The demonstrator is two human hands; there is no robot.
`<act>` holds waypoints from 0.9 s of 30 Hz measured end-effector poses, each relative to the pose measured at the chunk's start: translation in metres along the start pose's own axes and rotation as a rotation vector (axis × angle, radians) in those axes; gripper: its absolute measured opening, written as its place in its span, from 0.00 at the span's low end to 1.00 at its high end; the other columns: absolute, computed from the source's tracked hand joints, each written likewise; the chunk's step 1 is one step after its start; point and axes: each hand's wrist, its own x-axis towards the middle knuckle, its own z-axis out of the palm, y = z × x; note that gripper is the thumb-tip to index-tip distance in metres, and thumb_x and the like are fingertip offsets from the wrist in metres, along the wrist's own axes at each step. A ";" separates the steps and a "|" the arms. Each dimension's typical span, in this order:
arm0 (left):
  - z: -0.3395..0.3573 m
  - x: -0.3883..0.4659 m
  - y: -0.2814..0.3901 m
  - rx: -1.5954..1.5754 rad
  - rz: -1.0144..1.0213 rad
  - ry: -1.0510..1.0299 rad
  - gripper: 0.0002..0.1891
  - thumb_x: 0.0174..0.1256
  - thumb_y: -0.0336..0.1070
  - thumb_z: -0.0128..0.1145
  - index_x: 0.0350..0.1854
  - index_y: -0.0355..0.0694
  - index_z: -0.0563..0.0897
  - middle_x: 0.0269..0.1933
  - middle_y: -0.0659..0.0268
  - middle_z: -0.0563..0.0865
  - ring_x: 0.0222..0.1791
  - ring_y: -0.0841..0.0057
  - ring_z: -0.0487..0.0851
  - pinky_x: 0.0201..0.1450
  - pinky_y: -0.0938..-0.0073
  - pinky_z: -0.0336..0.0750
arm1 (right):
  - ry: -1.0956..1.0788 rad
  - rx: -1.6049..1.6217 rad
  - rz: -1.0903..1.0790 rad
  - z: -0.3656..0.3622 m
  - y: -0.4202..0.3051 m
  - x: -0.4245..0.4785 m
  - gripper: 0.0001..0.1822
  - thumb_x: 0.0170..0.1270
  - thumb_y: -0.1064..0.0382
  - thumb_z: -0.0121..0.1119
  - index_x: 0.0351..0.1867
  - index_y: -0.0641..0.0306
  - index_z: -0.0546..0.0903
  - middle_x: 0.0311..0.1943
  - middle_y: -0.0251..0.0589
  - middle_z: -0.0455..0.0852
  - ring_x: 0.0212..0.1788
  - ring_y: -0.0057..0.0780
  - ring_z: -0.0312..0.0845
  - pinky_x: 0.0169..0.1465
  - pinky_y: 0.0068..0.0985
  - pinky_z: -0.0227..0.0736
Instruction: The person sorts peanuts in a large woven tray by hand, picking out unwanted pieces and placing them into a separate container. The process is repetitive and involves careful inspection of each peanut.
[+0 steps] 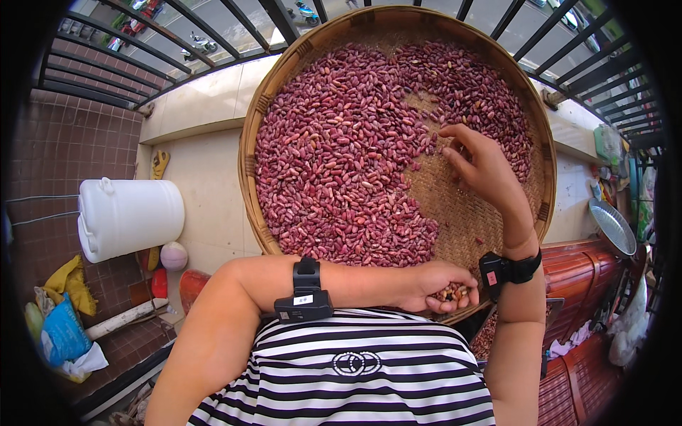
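Note:
A large round woven bamboo tray lies before me, tilted up against the ledge. Many red-purple speckled kidney beans cover its left side and top, and the woven bottom shows at the lower right. My left hand rests palm up at the tray's near rim. Its curled fingers cup a small heap of mixed pale, brown and dark beans. Over the woven bottom, close to the edge of the bean layer, hovers my right hand. Its thumb and forefinger are apart, with no bean visible between them.
Black metal railing runs behind the tray above a tiled ledge. A lidded white plastic bucket is at left, near a pale ball. At right are a reddish wooden bench and a metal dish.

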 end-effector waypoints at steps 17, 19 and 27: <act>0.019 -0.013 -0.012 0.431 -0.127 -0.096 0.18 0.78 0.45 0.52 0.38 0.36 0.88 0.29 0.73 0.80 0.21 0.89 0.72 0.19 0.87 0.60 | -1.035 0.273 -0.312 0.034 -0.043 -0.018 0.26 0.68 0.64 0.68 0.68 0.61 0.81 0.53 0.51 0.90 0.49 0.44 0.89 0.52 0.35 0.82; 0.018 -0.014 -0.012 0.442 -0.123 -0.101 0.18 0.78 0.45 0.52 0.38 0.37 0.88 0.28 0.74 0.80 0.21 0.89 0.72 0.20 0.86 0.60 | -0.827 0.291 -0.235 0.022 -0.046 -0.015 0.17 0.70 0.67 0.67 0.59 0.65 0.86 0.48 0.46 0.92 0.44 0.34 0.89 0.47 0.30 0.82; 0.014 -0.013 -0.015 0.465 -0.093 -0.143 0.17 0.78 0.44 0.52 0.37 0.38 0.87 0.28 0.74 0.80 0.21 0.88 0.73 0.21 0.86 0.61 | -0.236 0.165 -0.096 0.020 -0.030 -0.006 0.08 0.65 0.74 0.67 0.44 0.71 0.85 0.38 0.42 0.88 0.41 0.28 0.84 0.46 0.27 0.78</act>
